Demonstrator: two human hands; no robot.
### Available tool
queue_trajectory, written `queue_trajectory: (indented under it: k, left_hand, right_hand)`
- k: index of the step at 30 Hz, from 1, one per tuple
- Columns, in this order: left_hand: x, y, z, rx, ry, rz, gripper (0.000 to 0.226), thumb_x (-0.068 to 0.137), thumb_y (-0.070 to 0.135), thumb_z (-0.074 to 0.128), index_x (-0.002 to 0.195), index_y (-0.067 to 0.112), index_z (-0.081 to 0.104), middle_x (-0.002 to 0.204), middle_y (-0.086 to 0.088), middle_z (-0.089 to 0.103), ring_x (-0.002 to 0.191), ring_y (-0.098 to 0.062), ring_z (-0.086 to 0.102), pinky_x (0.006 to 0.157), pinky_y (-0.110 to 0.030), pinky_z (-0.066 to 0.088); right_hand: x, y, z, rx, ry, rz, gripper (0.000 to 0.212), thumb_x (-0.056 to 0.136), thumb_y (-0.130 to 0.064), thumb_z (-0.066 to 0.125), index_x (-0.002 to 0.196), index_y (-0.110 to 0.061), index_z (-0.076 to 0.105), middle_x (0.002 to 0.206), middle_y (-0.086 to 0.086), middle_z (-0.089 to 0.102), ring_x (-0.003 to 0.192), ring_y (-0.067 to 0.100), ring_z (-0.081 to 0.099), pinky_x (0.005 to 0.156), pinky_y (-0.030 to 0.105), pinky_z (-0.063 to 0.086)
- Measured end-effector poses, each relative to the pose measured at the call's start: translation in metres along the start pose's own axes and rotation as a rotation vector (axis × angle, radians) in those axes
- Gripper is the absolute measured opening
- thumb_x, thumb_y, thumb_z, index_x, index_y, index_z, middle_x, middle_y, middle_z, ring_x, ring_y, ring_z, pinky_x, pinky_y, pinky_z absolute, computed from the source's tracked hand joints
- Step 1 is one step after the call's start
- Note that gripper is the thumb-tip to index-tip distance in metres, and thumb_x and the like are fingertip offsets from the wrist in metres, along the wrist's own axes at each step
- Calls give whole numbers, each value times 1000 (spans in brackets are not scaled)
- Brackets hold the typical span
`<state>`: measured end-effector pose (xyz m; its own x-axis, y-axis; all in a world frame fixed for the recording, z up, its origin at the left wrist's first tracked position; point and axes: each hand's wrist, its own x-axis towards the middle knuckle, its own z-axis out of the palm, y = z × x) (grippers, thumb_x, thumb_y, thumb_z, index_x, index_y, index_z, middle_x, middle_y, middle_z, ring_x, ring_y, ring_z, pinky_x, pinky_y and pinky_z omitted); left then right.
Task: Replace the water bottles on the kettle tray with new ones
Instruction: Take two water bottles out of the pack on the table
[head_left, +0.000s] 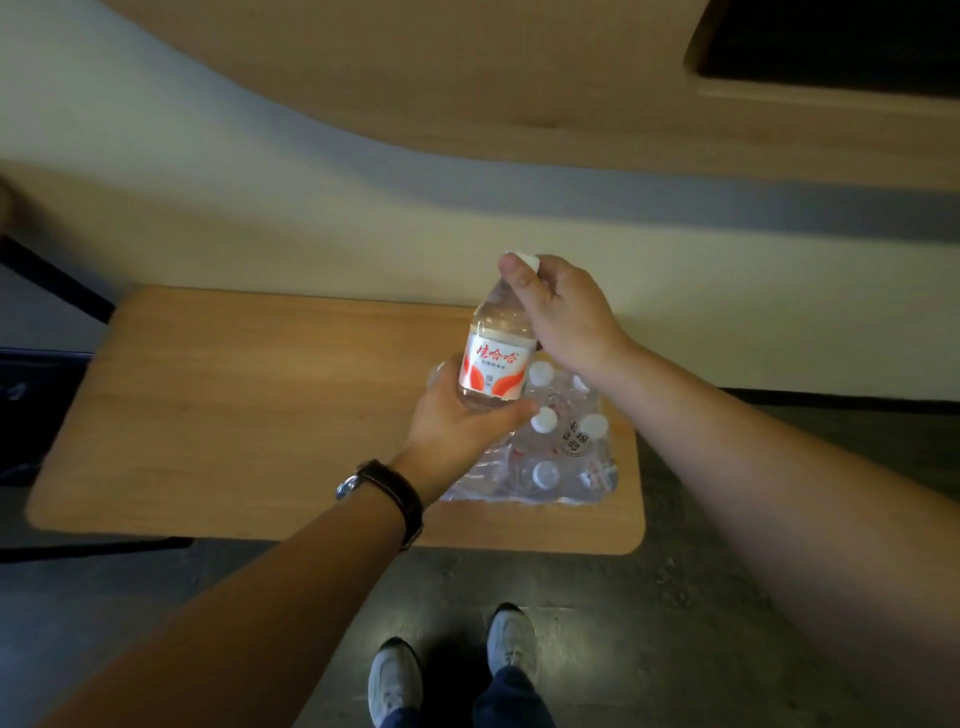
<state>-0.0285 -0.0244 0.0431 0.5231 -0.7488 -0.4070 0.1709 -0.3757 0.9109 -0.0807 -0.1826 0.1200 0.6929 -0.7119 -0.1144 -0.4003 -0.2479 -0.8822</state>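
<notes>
A clear water bottle (496, 358) with a white and red label and a white cap is held upright just above a shrink-wrapped pack of bottles (563, 457). My right hand (563, 317) pinches its neck and cap from above. My left hand (457, 421), a watch on its wrist, cups the bottle's base from below. The pack lies on the right end of a low wooden table (234, 415); several white caps show through torn plastic. No kettle tray is in view.
The table stands against a pale wall (311, 208) under a curved wooden ledge (467, 93). A dark object (31, 395) sits left of the table. Dark floor and my two shoes (452, 670) are below the table's front edge.
</notes>
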Motion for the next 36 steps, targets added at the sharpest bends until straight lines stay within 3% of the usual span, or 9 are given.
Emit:
queue_trajectory:
  k: [2,4,7,12,19,22,25,31,36]
  left_hand:
    - [1,-10,1,-33,81,-63,64,63,39,90,118,15,68,98,-1,80,85,-13,78,71,-29,64]
    - [2,-20,0,-97,127,-112,49,69,29,88,112,15,69,91,-3,81,75,-13,78,61,-23,61]
    - [6,-33,0,-172,189,-215,45,70,26,87,109,14,67,88,-4,79,64,-9,76,55,-20,57]
    - [14,-35,-1,-186,233,-233,51,65,34,88,109,16,66,88,-1,79,65,-7,77,51,-15,56]
    - [9,-37,-4,-159,266,-274,55,66,43,83,111,15,66,97,-9,78,88,-27,77,81,-45,64]
    - [8,-35,-1,-171,274,-285,52,68,41,82,110,15,66,98,-11,78,86,-27,77,80,-45,65]
    - [4,-32,0,-178,271,-273,51,72,38,82,113,14,65,99,-11,78,89,-28,77,79,-45,65]
    - [-27,-15,-24,-168,335,-191,32,74,37,84,99,21,72,82,4,82,74,-13,79,64,-30,64]
    - [-86,20,-78,-250,448,-98,42,70,45,84,99,19,71,69,6,78,59,-9,74,53,-22,59]
  right_hand:
    - [-2,15,2,-33,-51,111,70,96,-62,35,85,1,64,78,20,71,68,30,69,68,44,56]
    - [-16,46,5,-267,-145,148,57,97,-56,39,67,-10,56,63,12,61,55,24,58,56,36,48]
    - [-40,96,15,-757,-407,166,22,89,-35,66,95,-14,64,97,10,67,84,23,63,72,36,52]
    - [-38,121,28,-1070,-357,78,34,80,-39,73,104,-17,64,109,5,69,100,23,62,73,30,43]
    - [-50,126,5,-661,-277,-105,21,79,-25,77,95,-15,68,103,7,68,95,26,59,78,37,46]
    - [-57,111,-14,-428,-244,-198,37,83,-25,76,113,-9,62,117,5,56,107,17,49,93,25,39]
    - [-53,74,-22,-140,-137,-157,33,90,-36,65,115,-18,53,106,-12,60,91,-5,57,76,3,39]
    - [-21,-12,-9,202,75,-94,26,96,-48,50,98,-22,50,91,-4,67,77,-2,65,63,14,47]
    - [-7,-85,34,196,-42,-7,53,82,-67,55,70,-16,65,62,-1,70,56,15,68,54,26,48]
